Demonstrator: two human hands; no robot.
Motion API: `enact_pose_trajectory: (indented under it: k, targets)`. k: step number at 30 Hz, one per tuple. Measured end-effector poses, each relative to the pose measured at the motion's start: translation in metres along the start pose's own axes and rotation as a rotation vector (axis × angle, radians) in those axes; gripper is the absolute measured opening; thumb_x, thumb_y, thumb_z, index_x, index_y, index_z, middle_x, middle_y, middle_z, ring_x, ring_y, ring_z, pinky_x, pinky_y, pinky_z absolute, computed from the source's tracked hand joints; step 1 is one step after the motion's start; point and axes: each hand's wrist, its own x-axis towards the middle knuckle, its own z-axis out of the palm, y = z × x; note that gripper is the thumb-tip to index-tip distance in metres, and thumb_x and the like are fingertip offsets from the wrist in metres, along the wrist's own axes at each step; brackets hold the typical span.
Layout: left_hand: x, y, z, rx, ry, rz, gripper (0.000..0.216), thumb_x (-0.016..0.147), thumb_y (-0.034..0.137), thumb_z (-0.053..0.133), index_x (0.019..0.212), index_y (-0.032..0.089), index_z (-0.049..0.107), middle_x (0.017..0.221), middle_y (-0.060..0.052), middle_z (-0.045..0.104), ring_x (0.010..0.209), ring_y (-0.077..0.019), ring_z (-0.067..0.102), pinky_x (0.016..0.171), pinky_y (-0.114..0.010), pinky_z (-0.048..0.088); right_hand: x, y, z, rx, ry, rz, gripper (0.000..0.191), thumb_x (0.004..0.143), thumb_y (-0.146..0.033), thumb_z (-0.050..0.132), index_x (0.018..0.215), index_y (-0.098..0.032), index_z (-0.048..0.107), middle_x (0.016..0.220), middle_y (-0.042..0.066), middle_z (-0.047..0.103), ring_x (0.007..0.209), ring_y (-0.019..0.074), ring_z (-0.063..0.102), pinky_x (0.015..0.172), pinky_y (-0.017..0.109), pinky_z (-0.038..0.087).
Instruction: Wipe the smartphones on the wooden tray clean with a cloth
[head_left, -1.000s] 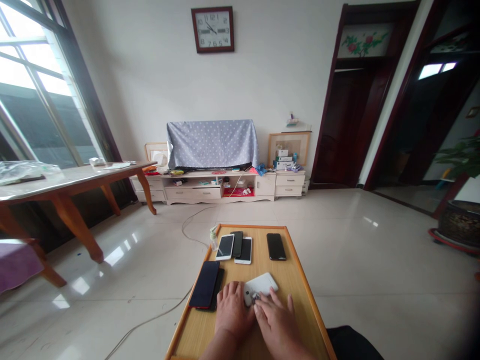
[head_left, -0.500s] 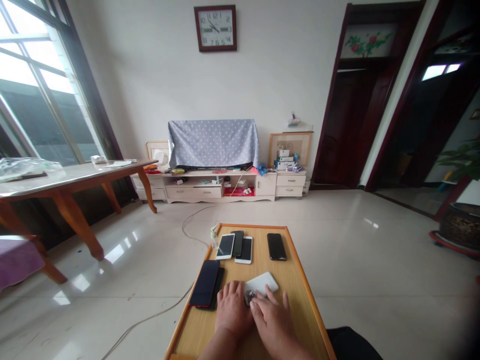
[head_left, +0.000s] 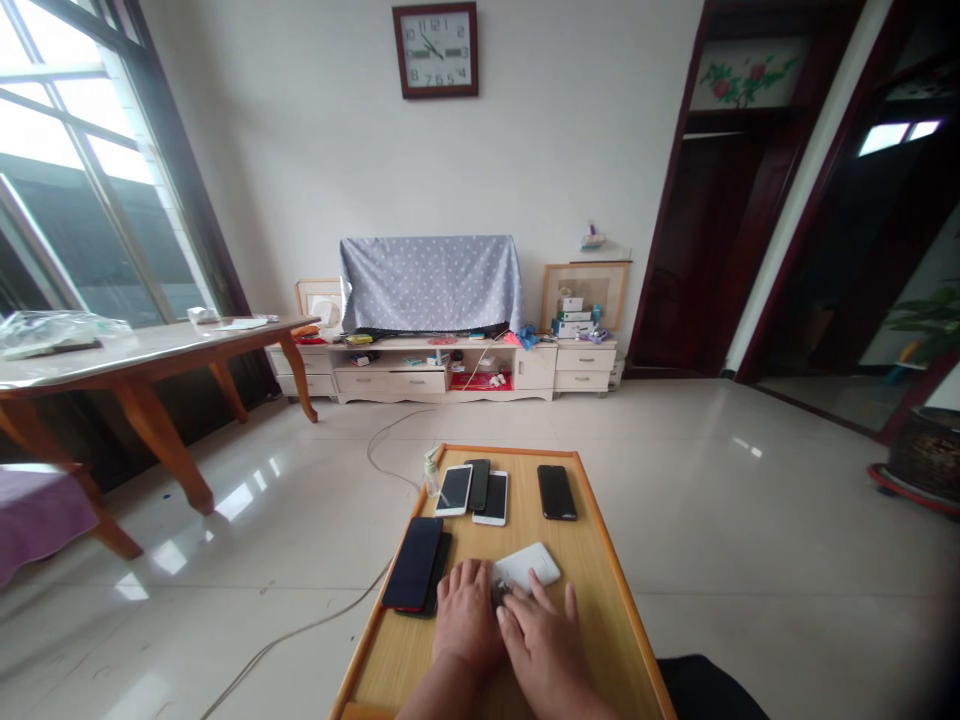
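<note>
A white phone (head_left: pixel 541 562) lies back side up and slanted on the small wooden table. My left hand (head_left: pixel 466 615) is closed over its near left end, fingers curled and their tips pointing away from me. My right hand (head_left: pixel 546 635) rests on the phone's lower part, with thumb and forefinger drawn together by a small dark-and-pale patch (head_left: pixel 500 588) and the other fingers spread over the back. Whether that patch is a cloth or part of the phone I cannot make out. Left of my hands, a dark-screened phone with a red edge (head_left: pixel 412 565) overlaps a black phone (head_left: pixel 439 590).
Farther back on the table (head_left: pixel 517 452) lie two white phones (head_left: pixel 454 490) (head_left: pixel 491 498), a dark phone (head_left: pixel 478 478) and a black phone (head_left: pixel 556 492). A small pump bottle (head_left: pixel 430 472) stands at the left rim. A cable (head_left: pixel 300 630) runs along the floor.
The whole view has shifted slightly. My hands and the white phone keep nearly the same places on the table, with only slight finger movement at most.
</note>
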Motion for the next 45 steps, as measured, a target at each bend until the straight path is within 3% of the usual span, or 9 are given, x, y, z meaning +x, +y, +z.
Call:
enact_pose_trajectory:
  k: [12,17,22,29,34,38,45]
  targets:
    - [0.000,0.002,-0.002,0.018,-0.019,-0.005,0.043,0.093,0.037,0.039,0.132,0.029,0.055,0.136,-0.007,0.056,0.126,-0.0270,0.046,0.106,-0.039,0.030,0.024,-0.010,0.008,-0.004,-0.032,0.048,0.044,0.106,-0.039,0.029,0.134,-0.041,0.063,0.145,-0.003,0.059,0.151,0.0294,0.028,0.121,0.065,-0.003]
    - [-0.003,0.005,-0.007,0.011,-0.013,-0.009,0.043,0.090,0.049,0.045,0.126,0.030,0.057,0.132,-0.007,0.058,0.125,-0.0283,0.047,0.106,-0.040,0.030,0.038,0.012,0.007,-0.106,0.001,0.096,0.044,0.105,-0.043,0.030,0.138,-0.042,0.059,0.150,-0.003,0.055,0.151,0.0331,0.026,0.117,0.074,0.006]
    - [-0.003,0.004,-0.006,-0.007,0.016,0.012,0.045,0.079,0.045,0.057,0.121,0.029,0.058,0.127,-0.007,0.059,0.122,-0.0293,0.047,0.103,-0.040,0.032,0.051,0.029,0.001,-0.151,-0.009,0.246,0.048,0.104,-0.044,0.026,0.144,-0.037,0.054,0.155,-0.001,0.048,0.153,0.0360,0.019,0.114,0.078,0.007]
    - [-0.002,0.003,-0.002,0.000,0.022,-0.008,0.042,0.093,0.043,0.040,0.128,0.029,0.056,0.132,-0.007,0.059,0.124,-0.0272,0.048,0.105,-0.040,0.030,0.034,-0.001,0.016,-0.054,-0.045,0.046,0.047,0.105,-0.041,0.027,0.143,-0.039,0.054,0.151,0.000,0.054,0.151,0.0298,0.027,0.118,0.072,0.005]
    - [-0.003,0.004,-0.006,-0.013,0.013,0.002,0.041,0.086,0.049,0.051,0.120,0.028,0.059,0.128,-0.007,0.059,0.124,-0.0291,0.048,0.104,-0.040,0.031,0.041,0.019,0.009,-0.126,-0.013,0.148,0.048,0.104,-0.041,0.028,0.145,-0.040,0.052,0.154,-0.001,0.049,0.152,0.0341,0.023,0.114,0.076,0.011]
    - [-0.004,0.007,-0.010,0.018,-0.016,-0.006,0.045,0.079,0.044,0.058,0.122,0.028,0.057,0.129,-0.007,0.058,0.124,-0.0293,0.047,0.105,-0.040,0.031,0.045,0.037,0.001,-0.193,0.023,0.239,0.050,0.103,-0.040,0.026,0.149,-0.039,0.047,0.157,-0.002,0.045,0.153,0.0354,0.019,0.113,0.078,0.013]
    - [-0.003,0.009,-0.011,0.017,-0.017,-0.028,0.039,0.088,0.046,0.048,0.122,0.029,0.058,0.130,-0.007,0.058,0.125,-0.0279,0.047,0.106,-0.040,0.030,0.014,0.010,0.011,-0.098,-0.074,0.071,0.048,0.103,-0.045,0.029,0.144,-0.039,0.054,0.153,0.000,0.051,0.152,0.0317,0.024,0.119,0.071,0.006]
